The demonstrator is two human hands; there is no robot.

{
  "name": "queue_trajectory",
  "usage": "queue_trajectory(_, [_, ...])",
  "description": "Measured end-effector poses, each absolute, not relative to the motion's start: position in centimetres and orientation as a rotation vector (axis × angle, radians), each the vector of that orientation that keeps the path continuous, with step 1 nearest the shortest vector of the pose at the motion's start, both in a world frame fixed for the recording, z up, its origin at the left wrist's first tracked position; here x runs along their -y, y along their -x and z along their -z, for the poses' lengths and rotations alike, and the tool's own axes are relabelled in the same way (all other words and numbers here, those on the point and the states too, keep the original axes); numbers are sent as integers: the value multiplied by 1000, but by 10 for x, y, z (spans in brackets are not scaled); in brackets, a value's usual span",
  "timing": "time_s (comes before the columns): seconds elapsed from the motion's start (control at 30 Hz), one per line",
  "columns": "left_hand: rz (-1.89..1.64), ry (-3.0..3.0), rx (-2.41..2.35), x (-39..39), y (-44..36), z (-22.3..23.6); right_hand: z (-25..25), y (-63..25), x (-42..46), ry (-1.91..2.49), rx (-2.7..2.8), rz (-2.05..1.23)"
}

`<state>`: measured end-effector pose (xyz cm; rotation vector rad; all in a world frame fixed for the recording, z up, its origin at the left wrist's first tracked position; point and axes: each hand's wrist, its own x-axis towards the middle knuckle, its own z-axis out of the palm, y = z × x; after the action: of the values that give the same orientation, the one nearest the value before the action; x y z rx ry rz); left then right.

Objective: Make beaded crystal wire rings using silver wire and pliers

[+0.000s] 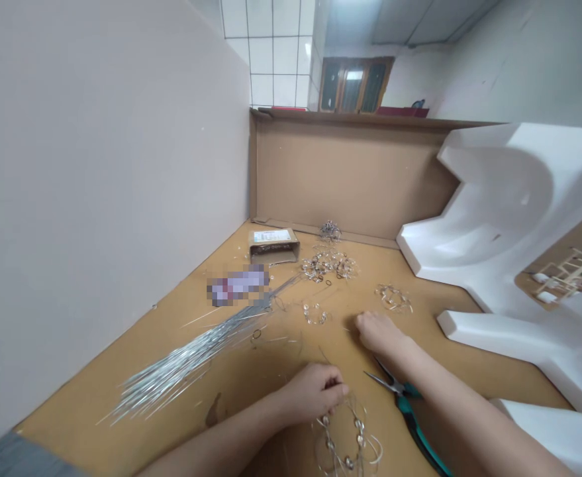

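Observation:
My left hand (315,394) is closed in a pinch at the top of a loop of bent silvery wire with shiny beads (349,462), which lies near the table's front edge. To the right and farther forward, my right hand (379,332) is closed low over the table; its fingertips are hidden, so what they hold cannot be made out. Under my right forearm lies a pair of long-nose pliers (410,421) with green and black handles, jaws slightly apart. Ahead of my hands lies a smaller beaded wire ring (315,314), and another wire ring (392,298) sits to the right.
A bundle of straight metal wires (186,361) spreads across the left. Behind it are a blurred purple packet (238,285), a small open cardboard box (274,250) and a heap of wire pieces (328,265). White moulded foam (489,255) stands right; a cardboard wall (340,175) closes the back.

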<state>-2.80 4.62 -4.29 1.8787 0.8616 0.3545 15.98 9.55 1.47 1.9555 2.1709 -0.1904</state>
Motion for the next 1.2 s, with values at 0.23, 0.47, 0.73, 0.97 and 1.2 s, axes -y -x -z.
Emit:
queue_trajectory(0.23, [-468, -2263, -893, -48, 33, 25, -30, -172, -98, -1861, -2068, 459])
queue_trajectory(0.47, [-625, -2684, -1007, -62, 16, -14, -62, -166, -70, -1888, -2238, 712])
queue_trajectory(0.73, [-383, -2880, -771, -77, -4, -16, -53, -167, -58, -1980, -2334, 1191])
queue_trajectory(0.97, [-544, -1915, -689, -76, 10, -10, -34, -166, -30, -2079, -2316, 1868])
queue_trajectory(1.2, [-607, -1354, -543, -62, 17, -2, -20, -160, -8, -2207, -2160, 2266])
